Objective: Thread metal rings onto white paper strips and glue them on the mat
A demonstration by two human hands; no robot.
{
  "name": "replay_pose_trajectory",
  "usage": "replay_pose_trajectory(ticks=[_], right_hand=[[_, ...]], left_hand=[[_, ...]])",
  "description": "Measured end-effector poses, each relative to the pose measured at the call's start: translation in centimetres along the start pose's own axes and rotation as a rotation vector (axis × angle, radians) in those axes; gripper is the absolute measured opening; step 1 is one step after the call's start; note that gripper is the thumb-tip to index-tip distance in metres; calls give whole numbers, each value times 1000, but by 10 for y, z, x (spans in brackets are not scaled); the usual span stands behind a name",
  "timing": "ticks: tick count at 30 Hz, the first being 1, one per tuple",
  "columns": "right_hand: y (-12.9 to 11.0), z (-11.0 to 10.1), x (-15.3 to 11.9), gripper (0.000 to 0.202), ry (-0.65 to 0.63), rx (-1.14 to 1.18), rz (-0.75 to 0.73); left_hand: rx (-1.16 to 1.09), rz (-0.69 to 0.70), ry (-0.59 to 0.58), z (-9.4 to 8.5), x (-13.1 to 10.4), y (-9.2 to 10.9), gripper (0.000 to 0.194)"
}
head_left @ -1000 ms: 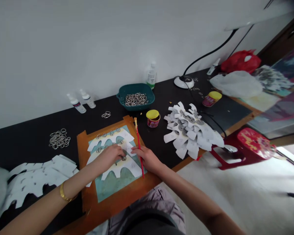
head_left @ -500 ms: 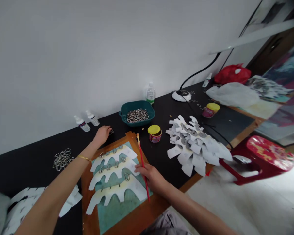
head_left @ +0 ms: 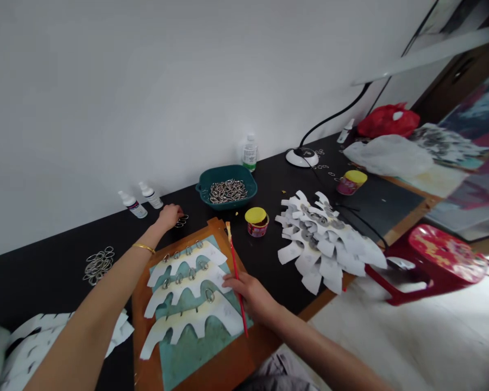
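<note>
My left hand (head_left: 170,216) reaches to the black table beyond the board, its fingers bent together at a few metal rings (head_left: 182,221); whether it grips one is too small to tell. My right hand (head_left: 250,293) is closed on a red paintbrush (head_left: 238,282), bristles pointing away from me, over the right side of the board. On the brown board (head_left: 232,355) with a green sheet (head_left: 187,358) lie three scalloped white paper strips (head_left: 224,313). The two farther strips carry several rings in their slots; the nearest has one ring (head_left: 209,295) toward its right.
A green basin (head_left: 227,187) of rings and a yellow-lidded tub (head_left: 257,222) stand beyond the board. Two small bottles (head_left: 133,205) are near the wall. Loose rings (head_left: 99,265) lie left, a paper pile (head_left: 326,239) right, a lamp base (head_left: 302,157) farther back.
The view has shifted slightly. My left hand is now lower over the rings, and more of them show beside its fingertips. My right hand keeps hold of the brush.
</note>
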State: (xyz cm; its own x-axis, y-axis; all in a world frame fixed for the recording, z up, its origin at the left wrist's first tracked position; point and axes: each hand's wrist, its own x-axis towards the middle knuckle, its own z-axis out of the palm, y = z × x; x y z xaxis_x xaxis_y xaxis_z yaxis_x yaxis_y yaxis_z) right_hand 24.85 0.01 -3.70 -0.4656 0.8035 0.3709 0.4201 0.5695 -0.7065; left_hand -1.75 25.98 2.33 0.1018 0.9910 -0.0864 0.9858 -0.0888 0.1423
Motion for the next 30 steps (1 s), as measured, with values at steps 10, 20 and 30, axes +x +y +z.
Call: replay_pose_trajectory(ticks=[10,20,30], right_hand=[[0,-2,-1,33,-5,-29,-14],[1,-4,-3,36,-13,-22,-43],[0,-4,-2,36,-6,-10,-43]], left_hand=[[-241,186,-47,-36,-64,22,26],[-470,347,-494,-3,-230,41,24],[-461,339,-435,18,-233,34,22]])
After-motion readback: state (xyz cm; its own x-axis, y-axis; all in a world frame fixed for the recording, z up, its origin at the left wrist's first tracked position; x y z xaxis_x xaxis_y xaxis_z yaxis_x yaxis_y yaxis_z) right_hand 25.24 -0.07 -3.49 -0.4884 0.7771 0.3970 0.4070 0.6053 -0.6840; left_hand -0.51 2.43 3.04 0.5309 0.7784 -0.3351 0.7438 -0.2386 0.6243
